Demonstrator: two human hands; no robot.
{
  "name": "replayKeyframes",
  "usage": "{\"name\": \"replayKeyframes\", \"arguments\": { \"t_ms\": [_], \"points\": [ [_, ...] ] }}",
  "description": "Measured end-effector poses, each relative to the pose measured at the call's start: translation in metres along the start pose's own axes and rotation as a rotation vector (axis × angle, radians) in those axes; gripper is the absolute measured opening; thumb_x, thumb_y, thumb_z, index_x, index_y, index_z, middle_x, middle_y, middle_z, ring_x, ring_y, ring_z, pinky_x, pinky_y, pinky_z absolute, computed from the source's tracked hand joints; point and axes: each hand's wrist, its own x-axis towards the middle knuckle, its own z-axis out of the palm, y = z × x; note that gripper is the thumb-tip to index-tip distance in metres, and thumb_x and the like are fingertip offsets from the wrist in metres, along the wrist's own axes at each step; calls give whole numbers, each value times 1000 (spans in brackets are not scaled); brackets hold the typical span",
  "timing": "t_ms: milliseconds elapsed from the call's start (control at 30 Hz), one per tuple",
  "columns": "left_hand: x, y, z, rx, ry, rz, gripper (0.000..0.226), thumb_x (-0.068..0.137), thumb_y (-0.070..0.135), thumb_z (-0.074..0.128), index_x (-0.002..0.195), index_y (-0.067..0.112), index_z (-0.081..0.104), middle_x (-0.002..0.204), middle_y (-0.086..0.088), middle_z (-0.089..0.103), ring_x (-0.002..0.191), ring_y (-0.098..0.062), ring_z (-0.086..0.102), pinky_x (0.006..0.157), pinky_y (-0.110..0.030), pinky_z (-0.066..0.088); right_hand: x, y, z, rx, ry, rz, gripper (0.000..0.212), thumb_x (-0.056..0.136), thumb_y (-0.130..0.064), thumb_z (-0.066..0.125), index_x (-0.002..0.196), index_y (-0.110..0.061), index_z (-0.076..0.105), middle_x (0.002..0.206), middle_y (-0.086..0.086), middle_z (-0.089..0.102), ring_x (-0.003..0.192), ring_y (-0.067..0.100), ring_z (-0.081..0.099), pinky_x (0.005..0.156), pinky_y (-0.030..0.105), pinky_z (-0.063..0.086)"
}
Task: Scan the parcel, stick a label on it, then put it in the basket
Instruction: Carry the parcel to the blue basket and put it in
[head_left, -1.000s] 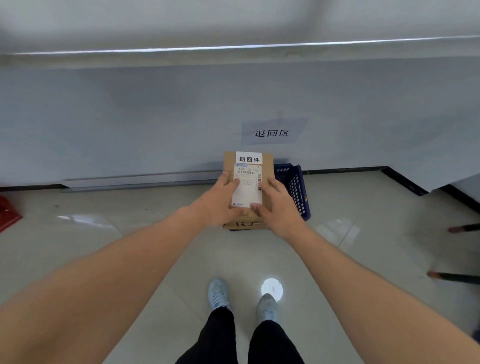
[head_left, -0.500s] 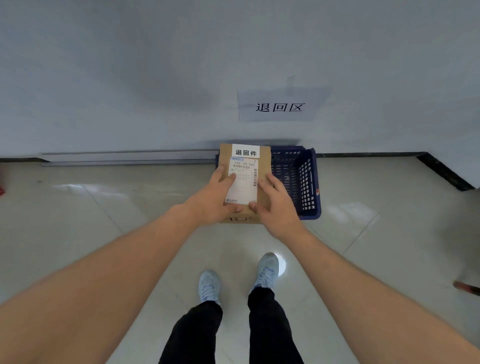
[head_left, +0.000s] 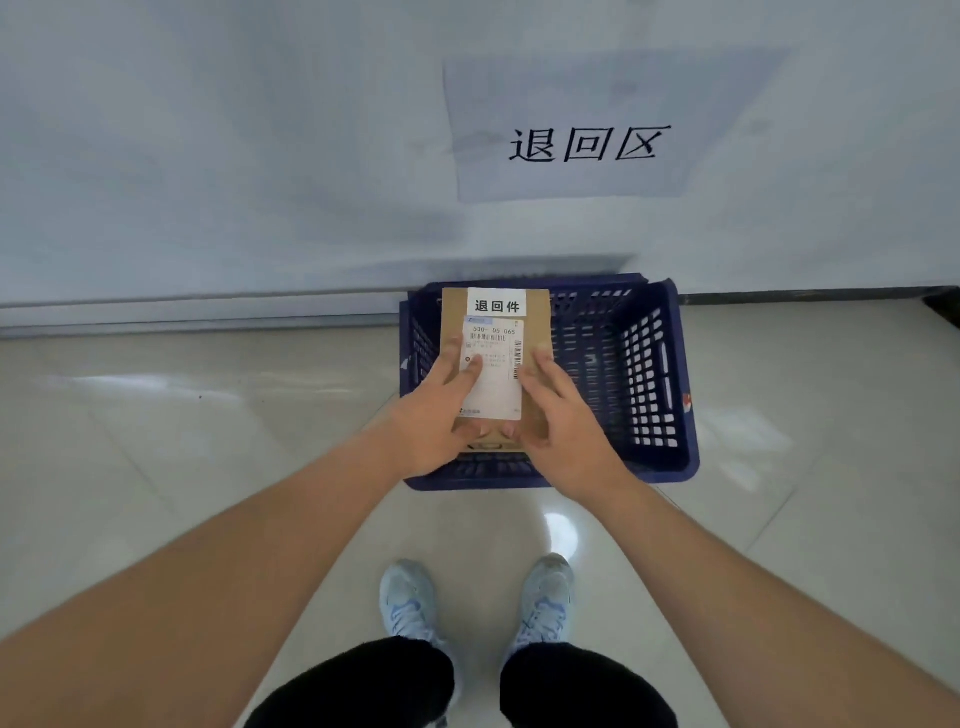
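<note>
Cardboard parcel (head_left: 537, 332) sits gripped between both hands directly over the blue basket (head_left: 670, 395), which stands on the floor (head_left: 156, 426) against the wall (head_left: 260, 156). The parcel's long axis runs from the person toward that wall, and it hangs above the basket's left half, its far end near the basket's back rim. Its white label (head_left: 496, 305) and shipping slip (head_left: 493, 374) face up. The left hand (head_left: 434, 415) clasps the parcel's left edge with fingers spread over the slip; the right hand (head_left: 563, 421) clasps the right edge, and thumbs seem tucked under the near end. Both hands are about equally close to the basket. Labelling looks done, so what remains is probably a straight lowering into the basket, with the parcel kept clear of its left rim.
</note>
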Motion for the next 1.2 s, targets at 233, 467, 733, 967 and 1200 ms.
{"name": "replayKeyframes", "arguments": {
  "t_ms": [233, 467, 733, 967, 1200],
  "points": [
    [65, -58, 65, -6, 10, 5, 91, 99, 34, 61, 163, 17, -2, 166, 6, -28, 156, -23, 7, 123, -38, 27, 63, 83, 43, -146, -55, -11, 85, 94, -23, 78, 164, -12, 31, 174, -7, 4, 159, 14, 11, 127, 38, 28],
    [129, -107, 106, -27, 12, 22, 92, 99, 31, 61, 162, 14, -4, 167, 4, -25, 155, -23, 13, 122, -41, 29, 128, 147, 76, -289, -162, -45, 83, 101, -31, 69, 166, -11, 22, 175, 1, -7, 160, 26, 9, 130, 40, 15],
    [166, -140, 144, -35, -16, -31, 93, 100, 25, 60, 161, 8, -9, 164, -6, -33, 154, -28, 12, 124, -31, 19, 168, 184, 103, -344, -252, -31, 98, 99, -33, 70, 168, -16, 3, 173, -6, -19, 160, 26, 11, 127, 35, 18],
    [187, -156, 165, -72, -76, -76, 98, 97, 15, 61, 160, 12, -13, 163, 0, -35, 153, -26, 15, 123, -33, 22, 179, 201, 120, -392, -343, -2, 97, 100, -32, 68, 168, -12, 1, 173, 0, -22, 160, 31, 12, 128, 43, 23],
    [191, -166, 183, -51, -72, -155, 105, 95, 13, 62, 158, 20, -21, 156, 9, -45, 146, -30, 27, 117, -37, 35, 179, 213, 132, -496, -370, -25, 89, 102, -15, 64, 166, -6, 2, 172, 1, -28, 159, 30, 18, 128, 36, 24]
  ]
}}
